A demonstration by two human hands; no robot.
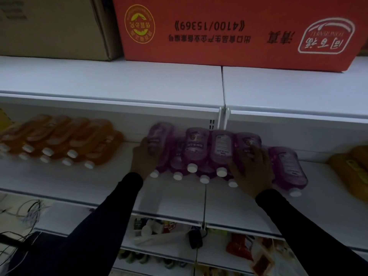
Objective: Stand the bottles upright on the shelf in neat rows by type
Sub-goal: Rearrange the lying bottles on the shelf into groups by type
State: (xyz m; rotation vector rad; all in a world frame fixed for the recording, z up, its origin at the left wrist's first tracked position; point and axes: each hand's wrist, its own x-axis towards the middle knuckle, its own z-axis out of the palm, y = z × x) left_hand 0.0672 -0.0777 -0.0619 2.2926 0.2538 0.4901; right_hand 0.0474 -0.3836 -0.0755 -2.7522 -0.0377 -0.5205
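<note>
Two dark sleeves reach up from the bottom of the frame. Left hand [142, 158] cups the side of the leftmost purple bottle [160, 144], fingers wrapped on it. Right hand [252, 170] lies spread on top of a purple bottle [247, 145] right of the middle; I cannot tell if it grips. Both hold the ends of the purple group on the shelf [179, 198]. Caps point at the camera, bottoms away. Orange bottles [65, 136] stand further left.
</note>
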